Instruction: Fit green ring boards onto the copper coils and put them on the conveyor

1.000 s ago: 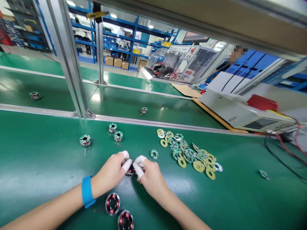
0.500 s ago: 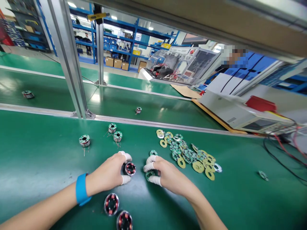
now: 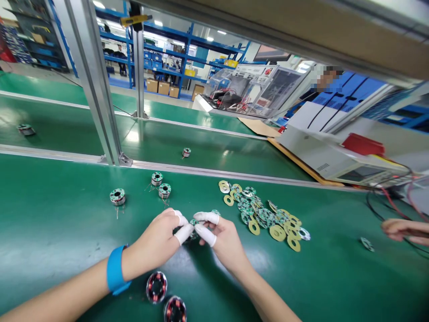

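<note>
My left hand [image 3: 163,236], with white finger cots and a blue wristband, is closed around a small motor stator [image 3: 192,236] that the fingers mostly hide. My right hand [image 3: 225,241], also in white finger cots, pinches a green ring-shaped circuit board [image 3: 193,222] at the stator's top. Whether the board is fully seated on it I cannot tell. Two bare stators with copper windings, one a wound stator [image 3: 156,287] and one a front stator [image 3: 174,309], lie below my hands. Behind my hands stand three stators with boards and wire leads, including a board-topped stator [image 3: 117,197].
A pile of ring boards [image 3: 264,214] spreads right of my hands; a single board [image 3: 367,244] lies farther right. Another person's hand [image 3: 404,229] reaches in near cables. Behind the metal rail, a conveyor belt [image 3: 221,156] carries stators. An aluminium post [image 3: 90,80] stands left.
My right hand has brought the circuit board left to the stator in my left hand. Another person's hand has appeared at the right. The stators on the belt have shifted left.
</note>
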The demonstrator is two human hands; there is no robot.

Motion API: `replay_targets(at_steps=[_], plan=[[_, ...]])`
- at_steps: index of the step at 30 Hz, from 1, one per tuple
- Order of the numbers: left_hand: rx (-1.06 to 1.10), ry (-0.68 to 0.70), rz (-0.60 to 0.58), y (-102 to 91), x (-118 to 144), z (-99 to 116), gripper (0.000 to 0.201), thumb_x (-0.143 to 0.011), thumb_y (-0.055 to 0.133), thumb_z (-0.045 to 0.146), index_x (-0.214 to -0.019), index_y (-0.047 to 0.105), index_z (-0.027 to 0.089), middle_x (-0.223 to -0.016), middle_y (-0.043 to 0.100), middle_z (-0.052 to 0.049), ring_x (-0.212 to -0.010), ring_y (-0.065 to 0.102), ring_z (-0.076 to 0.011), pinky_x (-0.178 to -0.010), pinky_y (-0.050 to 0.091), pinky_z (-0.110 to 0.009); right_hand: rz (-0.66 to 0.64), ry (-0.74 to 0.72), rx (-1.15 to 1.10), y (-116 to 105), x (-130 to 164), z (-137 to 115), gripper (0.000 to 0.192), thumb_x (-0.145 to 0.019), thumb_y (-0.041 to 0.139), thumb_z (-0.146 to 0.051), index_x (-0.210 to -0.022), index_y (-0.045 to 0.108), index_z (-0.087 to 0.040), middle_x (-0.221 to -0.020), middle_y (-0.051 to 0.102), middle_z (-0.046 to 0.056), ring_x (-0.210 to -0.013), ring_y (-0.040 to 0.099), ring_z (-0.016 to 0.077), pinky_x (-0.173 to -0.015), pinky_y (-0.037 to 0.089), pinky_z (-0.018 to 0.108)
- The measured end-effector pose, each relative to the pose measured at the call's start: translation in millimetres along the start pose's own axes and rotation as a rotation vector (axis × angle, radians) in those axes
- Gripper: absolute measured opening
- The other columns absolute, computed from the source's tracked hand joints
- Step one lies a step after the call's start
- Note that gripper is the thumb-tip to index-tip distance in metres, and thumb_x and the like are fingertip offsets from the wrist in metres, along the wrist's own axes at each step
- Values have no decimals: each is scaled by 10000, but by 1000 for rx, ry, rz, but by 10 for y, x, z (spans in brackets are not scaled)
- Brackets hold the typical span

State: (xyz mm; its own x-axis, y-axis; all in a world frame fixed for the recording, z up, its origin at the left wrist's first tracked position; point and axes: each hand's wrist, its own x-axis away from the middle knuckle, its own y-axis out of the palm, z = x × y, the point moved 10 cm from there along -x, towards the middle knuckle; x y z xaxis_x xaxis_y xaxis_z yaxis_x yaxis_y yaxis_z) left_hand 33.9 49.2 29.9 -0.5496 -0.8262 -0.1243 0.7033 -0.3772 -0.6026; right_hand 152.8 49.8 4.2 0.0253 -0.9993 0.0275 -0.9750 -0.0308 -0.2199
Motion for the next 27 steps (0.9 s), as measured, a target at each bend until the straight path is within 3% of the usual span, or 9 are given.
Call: replay_targets(at_steps=[4, 7, 9, 11, 14, 15, 20, 23, 27], plan=[[150, -71, 27, 21, -32, -131, 308, -883, 412, 244, -595, 488, 165, -633, 520, 18, -641, 462, -128, -605, 345, -250, -32, -78, 19, 128, 66, -90, 288, -661, 707, -358, -898, 705, -194, -754, 575, 29, -558, 544, 125, -496, 535, 263], [193, -103, 28, 56, -27, -170, 330, -889, 399, 250, -585, 492, 163, -616, 520, 20, -609, 467, -120, -581, 352, -239, -31, -126, 137, 97, 99, -144, 359, -621, 747, -316, -955, 700, -195, -812, 565, 47, -649, 569, 151, -527, 558, 263], [96, -80, 52, 30, -16, -132, 305, -888, 423, 269, -624, 535, 163, -659, 548, 7, -665, 496, -138, -620, 377, -252, -9, -158, 230, 7, 92, -167, 327, -644, 723, -289, -954, 703, -188, -818, 576, 57, -667, 575, 159, -529, 563, 263], [-109, -60, 91, -14, -1, -94, 260, -818, 565, 405, -741, 601, 159, -767, 589, -28, -781, 515, -197, -701, 403, -310, 8, -171, 286, -107, 60, -170, 304, -661, 697, -275, -950, 702, -182, -814, 589, 60, -660, 581, 159, -525, 563, 264], [-415, -66, 49, 37, 1, -114, 527, -578, 754, 556, -876, 635, 138, -876, 605, -85, -869, 504, -282, -755, 414, -399, -40, -148, 309, -194, 0, -131, 264, -672, 674, -270, -917, 699, -174, -814, 601, 59, -666, 591, 158, -531, 561, 257], [-472, -69, 13, 81, -3, -136, 535, -562, 766, 554, -872, 639, 136, -872, 606, -89, -861, 508, -284, -747, 420, -401, -85, -140, 311, -171, -8, -114, 257, -677, 667, -265, -914, 695, -173, -812, 605, 56, -671, 597, 158, -536, 560, 254], [-564, -52, -45, 198, -18, -201, 464, -664, 683, 580, -814, 641, 143, -827, 602, -85, -818, 525, -262, -697, 436, -373, -229, -289, 365, 100, 85, -176, 291, -705, 660, -223, -994, 665, -192, -940, 647, 78, -782, 623, 179, -608, 559, 265], [-586, -24, -32, 219, -10, -199, 459, -723, 620, 590, -806, 637, 140, -811, 596, -91, -812, 526, -259, -699, 438, -379, -214, -411, 452, 203, 153, -215, 316, -744, 646, -223, -1059, 639, -200, -1014, 656, 99, -869, 622, 206, -677, 558, 305], [-597, -32, -21, 225, 11, -222, 407, -698, 677, 540, -800, 633, 148, -811, 597, -81, -806, 526, -251, -698, 439, -369, -183, -458, 571, 214, 174, -192, 326, -787, 624, -249, -1111, 622, -216, -1053, 658, 110, -942, 619, 233, -775, 546, 367]])
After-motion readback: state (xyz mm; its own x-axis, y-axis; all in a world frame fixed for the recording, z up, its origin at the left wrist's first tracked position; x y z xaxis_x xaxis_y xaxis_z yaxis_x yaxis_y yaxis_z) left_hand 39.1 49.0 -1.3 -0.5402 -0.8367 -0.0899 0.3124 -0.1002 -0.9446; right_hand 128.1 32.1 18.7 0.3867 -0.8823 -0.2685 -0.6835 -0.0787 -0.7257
